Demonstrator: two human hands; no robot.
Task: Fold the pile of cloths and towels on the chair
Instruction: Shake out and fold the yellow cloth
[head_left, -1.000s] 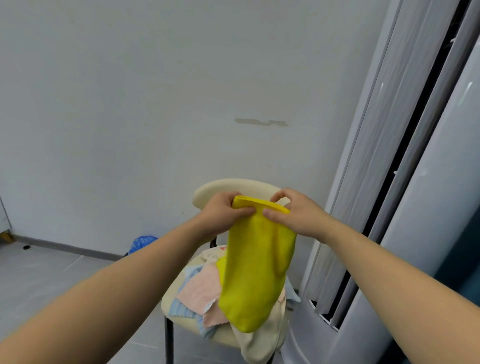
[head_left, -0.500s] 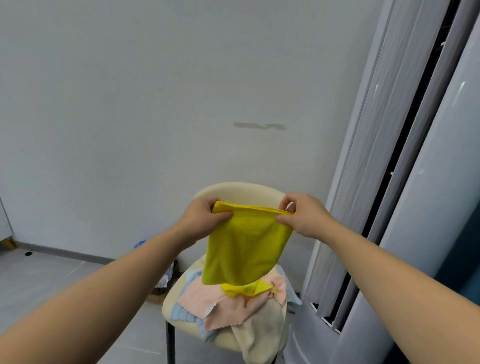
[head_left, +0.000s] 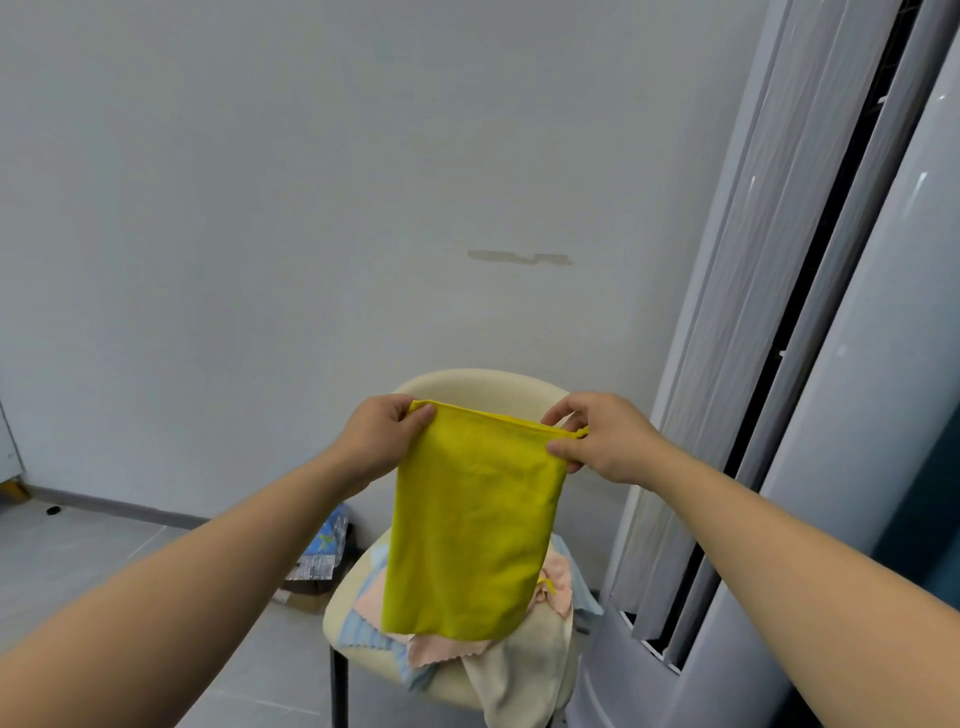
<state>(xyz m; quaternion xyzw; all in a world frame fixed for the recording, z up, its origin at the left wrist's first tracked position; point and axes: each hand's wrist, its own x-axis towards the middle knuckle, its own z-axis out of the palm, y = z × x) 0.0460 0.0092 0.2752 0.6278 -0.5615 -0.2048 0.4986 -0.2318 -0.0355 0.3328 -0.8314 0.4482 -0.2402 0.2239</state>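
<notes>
Yellow rectangular soft-weave cloth: airborne, hanging flat straight down from my two grips, top edge stretched taut between them. Its bottom edge ends right over the pile under my grips. Can't tell whether it touches.

Left grip: clamped on the top-left corner, thumb on my side, the other fingers behind the cloth.
Right grip: clamped on the top-right corner the same way. A small tab of cloth pokes out past it on the outer side.

Below and beyond the grips is a cream padded chair with a rounded back. On its seat are a pale pink thin cloth, a light blue ribbed cloth and a cream towel that drapes over the front edge.

Handling, my read:
- Light, limp, zero stiffness. It takes its shape only from gravity plus tension between the grips.
- The nap looks grippy, so a fingertip pinch should be enough. Not fragile.
- Take it at the corners. A mid-edge hold would let the corners droop and skew the fold.
- The top edge may be doubled; can't confirm.

Next fold needs corner brought to corner with the edges aligned.
Risk: the hanging edge catches the pile and drags the pink one off.
</notes>
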